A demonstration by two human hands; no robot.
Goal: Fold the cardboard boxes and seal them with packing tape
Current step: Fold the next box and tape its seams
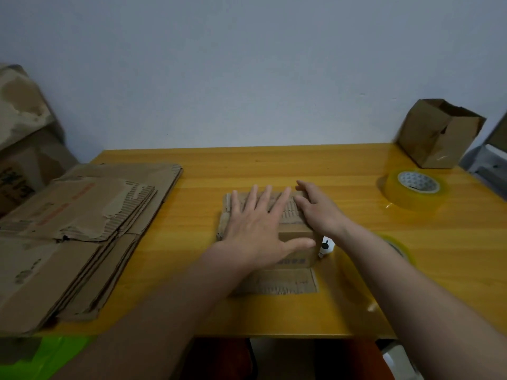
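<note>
Both forearms are seen reaching in from the bottom of the frame toward the middle. The left hand (256, 229) is laid flat, palm down, on top of the cardboard box (295, 237) at the centre of the frame; its fingers (253, 200) are straight and spread apart, and the thumb is stretched out to the right across the box's top near its front edge. The right hand (318, 208) is set on the box's upper right part, its fingers held straight and close together, pointing toward the upper left; nothing is gripped by either hand. The box is stood on the yellow wooden surface (274, 165), with one flap (277, 282) lying flat on the surface toward the bottom of the frame. Whether anything is inside it cannot be told.

At the upper right, an assembled box (436, 135) is stood at the back corner of the surface with its top flaps up; its inside is not shown. Just below it in the frame, a roll of clear packing tape (414, 189) is laid flat. A second roll (397, 249) is partly hidden behind the right forearm. A small white item with a black part (326, 246) is seen just beside the box's right side. At the left of the frame, a stack of flattened cardboard (79, 229) is spread on the surface.
</note>
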